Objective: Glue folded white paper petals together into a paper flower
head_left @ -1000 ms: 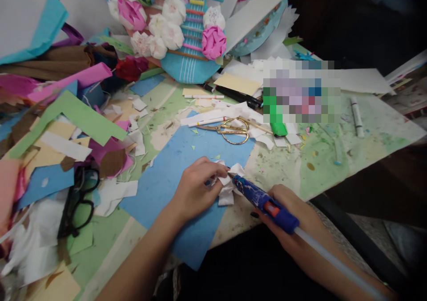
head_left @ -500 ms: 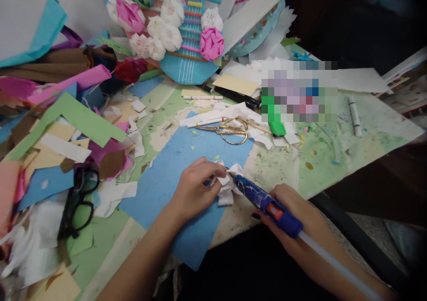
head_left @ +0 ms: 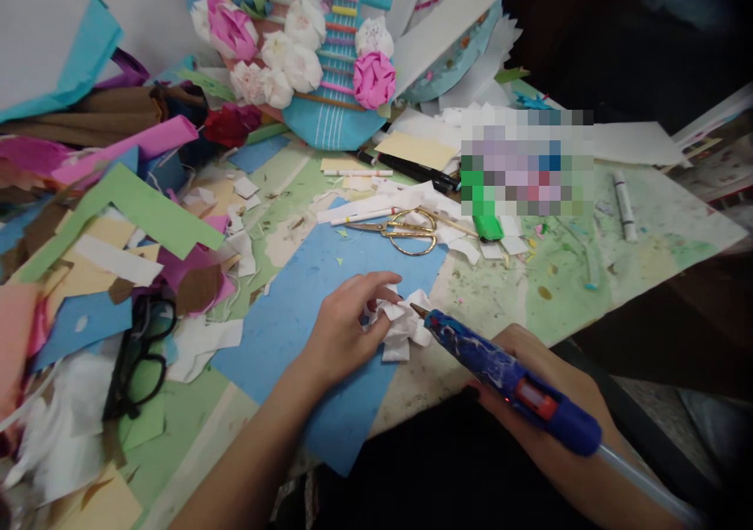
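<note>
My left hand (head_left: 351, 320) is closed on a white crumpled paper flower (head_left: 405, 328), its thumb and fingers pinching the left side. The flower sits over the right edge of a blue paper sheet (head_left: 282, 303). In my right hand (head_left: 547, 389) is a blue hot glue gun (head_left: 488, 365), with a clear glue stick (head_left: 641, 483) coming out of its back end. The gun's metal tip points left, close above the flower and a little apart from it. Gold-handled scissors (head_left: 412, 232) lie beyond my left hand on the blue sheet.
Paper scraps (head_left: 118, 255) and black eyeglasses (head_left: 138, 357) cover the table's left side. A blue guitar-shaped craft (head_left: 335, 122) with paper flowers stands at the back. White marker (head_left: 625, 207) and green cutter-like item (head_left: 488, 220) lie right; a pixelated patch hides part there.
The glue gun has drawn back to the right and slightly down, its tip leaving the flower. My left hand stays nearly in place, its index finger lifted a little.
</note>
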`<state>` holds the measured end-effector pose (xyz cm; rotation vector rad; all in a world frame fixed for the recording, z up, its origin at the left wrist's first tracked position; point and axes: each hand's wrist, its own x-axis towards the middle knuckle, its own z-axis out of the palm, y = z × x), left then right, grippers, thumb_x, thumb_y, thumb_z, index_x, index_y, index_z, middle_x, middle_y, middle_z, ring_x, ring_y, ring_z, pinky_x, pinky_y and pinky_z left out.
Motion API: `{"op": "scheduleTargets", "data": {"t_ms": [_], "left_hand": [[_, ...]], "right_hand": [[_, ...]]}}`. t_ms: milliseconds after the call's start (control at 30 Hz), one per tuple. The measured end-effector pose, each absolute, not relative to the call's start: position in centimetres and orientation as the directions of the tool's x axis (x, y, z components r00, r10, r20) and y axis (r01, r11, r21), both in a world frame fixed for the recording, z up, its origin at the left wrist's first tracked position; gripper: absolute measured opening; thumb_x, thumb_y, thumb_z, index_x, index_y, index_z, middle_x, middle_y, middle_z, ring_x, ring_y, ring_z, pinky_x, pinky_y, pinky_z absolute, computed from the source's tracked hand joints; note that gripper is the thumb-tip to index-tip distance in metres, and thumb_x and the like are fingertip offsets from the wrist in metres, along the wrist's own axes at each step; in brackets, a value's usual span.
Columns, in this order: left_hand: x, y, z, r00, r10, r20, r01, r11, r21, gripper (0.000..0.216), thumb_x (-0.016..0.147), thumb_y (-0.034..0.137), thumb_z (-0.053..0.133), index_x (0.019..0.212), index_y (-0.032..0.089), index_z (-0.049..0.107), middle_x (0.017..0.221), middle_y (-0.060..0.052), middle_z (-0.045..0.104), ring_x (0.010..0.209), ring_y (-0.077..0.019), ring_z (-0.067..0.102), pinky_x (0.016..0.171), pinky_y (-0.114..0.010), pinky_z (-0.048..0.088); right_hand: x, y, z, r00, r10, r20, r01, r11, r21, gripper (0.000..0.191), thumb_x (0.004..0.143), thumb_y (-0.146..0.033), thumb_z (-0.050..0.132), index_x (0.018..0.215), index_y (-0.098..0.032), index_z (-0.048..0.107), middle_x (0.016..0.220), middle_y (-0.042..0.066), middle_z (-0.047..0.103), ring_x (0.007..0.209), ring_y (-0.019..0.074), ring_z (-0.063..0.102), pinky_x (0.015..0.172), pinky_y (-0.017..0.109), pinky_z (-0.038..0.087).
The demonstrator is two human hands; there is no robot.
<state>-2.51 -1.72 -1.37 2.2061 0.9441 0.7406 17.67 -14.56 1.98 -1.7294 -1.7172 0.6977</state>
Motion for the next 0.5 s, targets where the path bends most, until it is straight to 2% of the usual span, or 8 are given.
{"op": "scheduleTargets", "data": {"t_ms": [133, 267, 367, 500], "left_hand": [[-2.5, -1.4, -1.5, 0.649, 0.685, 0.332, 0.357, -0.659, 0.662, 0.025, 0.077, 0.002, 0.054, 0.091, 0.020, 0.066, 0.085, -0.002, 0.073, 0.078, -0.0151, 0.063, 0.073, -0.029, 0.051], [-2.5, -1.4, -1.5, 0.631, 0.707, 0.319, 0.360, -0.631, 0.687, 0.024, 0.076, 0.001, 0.054, 0.086, 0.019, 0.067, 0.102, -0.007, 0.071, 0.091, -0.0173, 0.065, 0.080, -0.031, 0.052], [-2.4, -1.5, -1.5, 0.611, 0.733, 0.301, 0.374, -0.602, 0.706, 0.023, 0.075, 0.001, 0.054, 0.083, 0.019, 0.066, 0.111, -0.007, 0.068, 0.088, -0.0157, 0.065, 0.075, -0.028, 0.053], [-2.4, -1.7, -1.5, 0.556, 0.763, 0.330, 0.400, -0.594, 0.698, 0.021, 0.071, 0.001, 0.055, 0.081, 0.018, 0.065, 0.108, -0.007, 0.066, 0.073, -0.0117, 0.061, 0.066, -0.025, 0.051]], "right_hand": [[18.1, -14.8, 2.1, 0.008, 0.994, 0.112, 0.637, 0.081, -0.767, 0.010, 0.088, -0.020, 0.056, 0.081, -0.023, 0.050, 0.071, -0.003, 0.054, 0.062, 0.0117, 0.055, 0.057, 0.023, 0.044], [18.6, -14.9, 2.2, 0.032, 0.992, 0.118, 0.615, 0.073, -0.785, 0.009, 0.088, -0.021, 0.058, 0.083, -0.024, 0.051, 0.073, -0.004, 0.057, 0.062, 0.0112, 0.057, 0.057, 0.023, 0.046], [18.8, -14.8, 2.2, 0.047, 0.992, 0.115, 0.607, 0.063, -0.792, 0.009, 0.087, -0.020, 0.059, 0.086, -0.026, 0.052, 0.074, -0.004, 0.058, 0.062, 0.0121, 0.058, 0.056, 0.023, 0.048], [18.9, -15.0, 2.0, 0.091, 0.981, 0.172, 0.582, 0.087, -0.809, 0.009, 0.086, -0.021, 0.060, 0.086, -0.028, 0.054, 0.081, -0.003, 0.062, 0.068, 0.0150, 0.061, 0.056, 0.025, 0.050]]}}
